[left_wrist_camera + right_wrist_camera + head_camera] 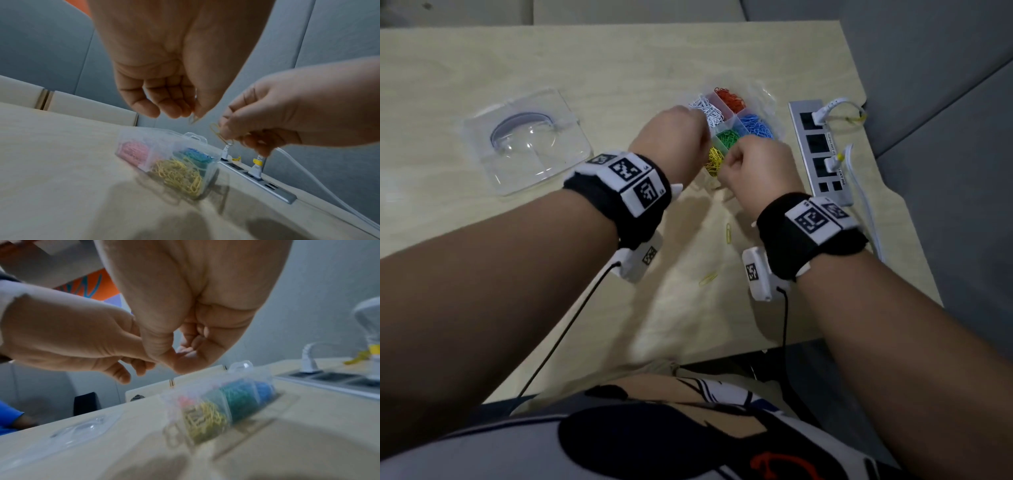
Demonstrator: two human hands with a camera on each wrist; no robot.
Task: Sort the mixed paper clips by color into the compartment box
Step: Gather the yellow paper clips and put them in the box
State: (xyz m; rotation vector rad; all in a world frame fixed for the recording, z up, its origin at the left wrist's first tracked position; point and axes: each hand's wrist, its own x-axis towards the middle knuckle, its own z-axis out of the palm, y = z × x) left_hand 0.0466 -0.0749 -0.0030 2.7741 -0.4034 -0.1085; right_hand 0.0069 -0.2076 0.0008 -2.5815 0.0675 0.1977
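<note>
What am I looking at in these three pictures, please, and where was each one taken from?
No machine here: a person works with two bare hands, wearing a small camera on the head and one under each wrist. The head view looks down at the left hand and right hand above a wooden table. The two wrist views look along each hand at its fingers. On the table stand a clear compartment box of paper clips sorted by colour, a clear lid to its left, a power strip on the right, and two loose yellow clips. The left hand pinches a pale paper clip; the right hand pinches a yellow paper clip.
</note>
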